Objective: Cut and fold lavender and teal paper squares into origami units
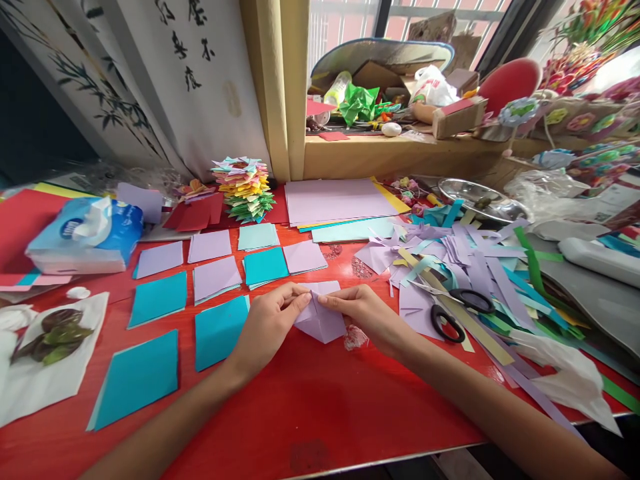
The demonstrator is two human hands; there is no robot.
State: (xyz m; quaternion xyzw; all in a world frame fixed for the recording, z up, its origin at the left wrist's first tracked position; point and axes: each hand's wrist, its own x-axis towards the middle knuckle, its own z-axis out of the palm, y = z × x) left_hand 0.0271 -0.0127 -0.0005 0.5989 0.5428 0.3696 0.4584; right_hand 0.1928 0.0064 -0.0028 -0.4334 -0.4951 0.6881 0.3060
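Observation:
A piece of lilac origami paper, creased and partly folded, is held between my two hands just above the red table. My left hand pinches its upper left part between thumb and fingers. From the other side, my right hand grips the upper right part with thumb and forefinger. The lower corner of the paper points toward me. Stacks of square paper lie beyond and to the left, among them a teal stack near my left hand and a lilac stack behind the hands.
Black-handled scissors lie to the right among cut paper strips. A tissue pack stands at the left, near a napkin with dark leaves. Behind are a folded-paper tower, large lilac sheets and a metal bowl.

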